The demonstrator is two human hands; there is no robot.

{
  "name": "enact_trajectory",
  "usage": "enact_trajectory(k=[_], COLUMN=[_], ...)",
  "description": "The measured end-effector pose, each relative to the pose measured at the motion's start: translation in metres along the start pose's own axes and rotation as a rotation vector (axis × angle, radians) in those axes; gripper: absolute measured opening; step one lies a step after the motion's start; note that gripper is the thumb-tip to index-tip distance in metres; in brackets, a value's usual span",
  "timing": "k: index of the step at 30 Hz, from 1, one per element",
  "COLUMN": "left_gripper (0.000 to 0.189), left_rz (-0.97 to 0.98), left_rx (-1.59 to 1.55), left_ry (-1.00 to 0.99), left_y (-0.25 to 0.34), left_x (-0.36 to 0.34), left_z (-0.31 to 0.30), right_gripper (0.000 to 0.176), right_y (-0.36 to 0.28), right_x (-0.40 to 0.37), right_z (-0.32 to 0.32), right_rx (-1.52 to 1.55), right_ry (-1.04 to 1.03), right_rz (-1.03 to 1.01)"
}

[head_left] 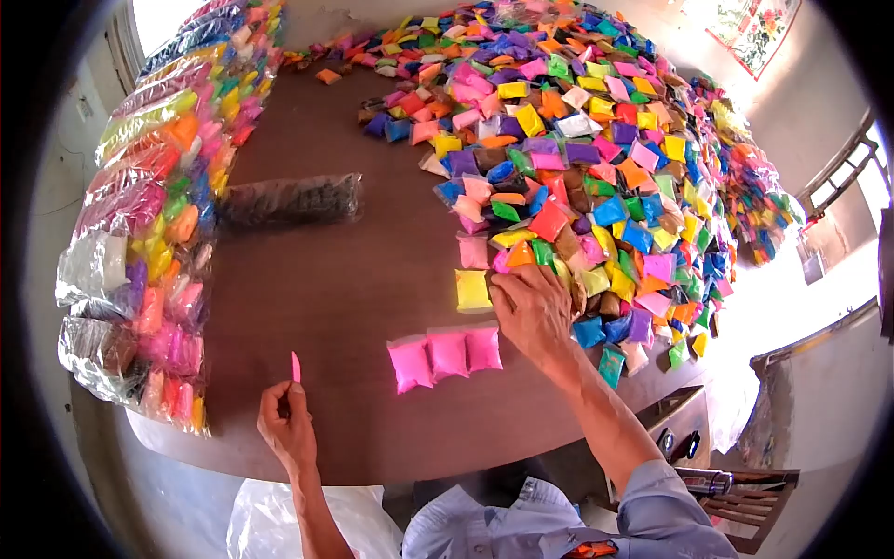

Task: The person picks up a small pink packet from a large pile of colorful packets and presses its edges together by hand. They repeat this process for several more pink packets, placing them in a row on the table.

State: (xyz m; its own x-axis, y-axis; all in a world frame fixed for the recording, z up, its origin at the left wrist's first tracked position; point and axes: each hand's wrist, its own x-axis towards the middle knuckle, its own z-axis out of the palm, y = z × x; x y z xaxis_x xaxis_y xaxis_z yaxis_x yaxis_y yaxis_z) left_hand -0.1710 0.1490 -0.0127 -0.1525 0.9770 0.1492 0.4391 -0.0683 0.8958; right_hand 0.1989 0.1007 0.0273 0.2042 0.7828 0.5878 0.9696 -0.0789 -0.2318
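My left hand (287, 427) is closed over the table's front left, with a thin pink piece (296, 366) sticking up from the pinch; its exact kind is not clear. My right hand (535, 312) has bent fingers pinching the right edge of a small yellow packet (473, 291). Three bright pink packets (448, 355) lie side by side in a row just below the yellow one. Above it, near the pile, sits a pale pink packet (472, 250).
A big pile of small coloured packets (577, 149) covers the table's right and back. Clear bags of sorted packets (140, 233) line the left edge. A dark plastic-wrapped bundle (291, 199) lies on the brown table (307, 289). An open drawer (684, 419) stands at lower right.
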Motion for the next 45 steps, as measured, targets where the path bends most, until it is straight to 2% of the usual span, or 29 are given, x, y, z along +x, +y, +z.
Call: enact_trajectory(k=[6,9,11,12,16,19,21,24,25,28,31,32,36,39,40,43,45], left_gripper=[0.011,0.01,0.01,0.01,0.009,0.009,0.009,0.009,0.009,0.009,0.01,0.01,0.011,0.011,0.011,0.011,0.011], left_rz=[-0.009,-0.003,-0.014,-0.013,-0.03,-0.053,-0.06,-0.073,-0.078,-0.068,-0.056,-0.06,-0.05,-0.012,-0.01,-0.026,-0.046], left_rx=[-0.015,-0.013,-0.007,-0.007,-0.026,-0.036,-0.02,-0.054,-0.051,-0.046,-0.029,-0.016,-0.009,-0.018,-0.007,-0.006,-0.018], left_ry=[0.0,0.011,0.012,0.012,0.001,0.012,0.021,0.023,0.02,0.007,0.005,0.007,-0.008,-0.005,-0.014,-0.004,0.014], left_y=[0.004,0.005,0.0,0.0,0.003,-0.001,-0.002,-0.002,-0.004,-0.003,0.001,0.001,-0.003,-0.005,-0.002,-0.001,-0.001], left_x=[-0.001,-0.001,0.0,0.001,-0.002,0.0,-0.001,-0.002,-0.001,-0.001,-0.001,-0.001,-0.002,-0.001,-0.001,-0.001,-0.002], left_z=[0.0,0.0,0.0,0.001,-0.001,0.001,0.002,0.003,0.002,0.001,0.001,0.001,0.0,0.001,0.0,0.002,0.005], right_gripper=[0.017,0.021,0.026,0.034,0.035,0.032,0.027,0.025,0.027,0.038,0.04,0.042,0.039,0.045,0.053,0.057,0.052], right_y=[0.003,-0.002,-0.006,-0.004,0.023,0.07,0.092,0.135,0.143,0.174,0.203,0.202,0.197,0.194,0.19,0.164,0.144], right_x=[0.018,0.033,0.051,0.064,0.109,0.125,0.13,0.133,0.129,0.116,0.091,0.085,0.057,0.045,0.042,0.048,0.055], right_z=[0.018,0.03,0.039,0.042,0.062,0.058,0.041,0.013,0.002,-0.029,-0.052,-0.065,-0.09,-0.097,-0.098,-0.101,-0.092], right_rx=[0.013,-0.012,0.01,-0.026,-0.126,-0.253,-0.12,-0.206,-0.176,-0.269,-0.37,-0.416,-0.473,-0.484,-0.522,-0.502,-0.439], right_ry=[-0.036,-0.138,-0.014,-0.014,0.02,-0.1,-0.073,0.032,0.071,0.135,0.087,0.009,-0.091,-0.098,-0.101,-0.079,-0.062], right_rz=[0.002,-0.089,-0.256,-0.289,-0.322,-0.336,-0.225,-0.214,-0.132,-0.074,0.019,0.058,0.163,0.216,0.224,0.16,0.157])
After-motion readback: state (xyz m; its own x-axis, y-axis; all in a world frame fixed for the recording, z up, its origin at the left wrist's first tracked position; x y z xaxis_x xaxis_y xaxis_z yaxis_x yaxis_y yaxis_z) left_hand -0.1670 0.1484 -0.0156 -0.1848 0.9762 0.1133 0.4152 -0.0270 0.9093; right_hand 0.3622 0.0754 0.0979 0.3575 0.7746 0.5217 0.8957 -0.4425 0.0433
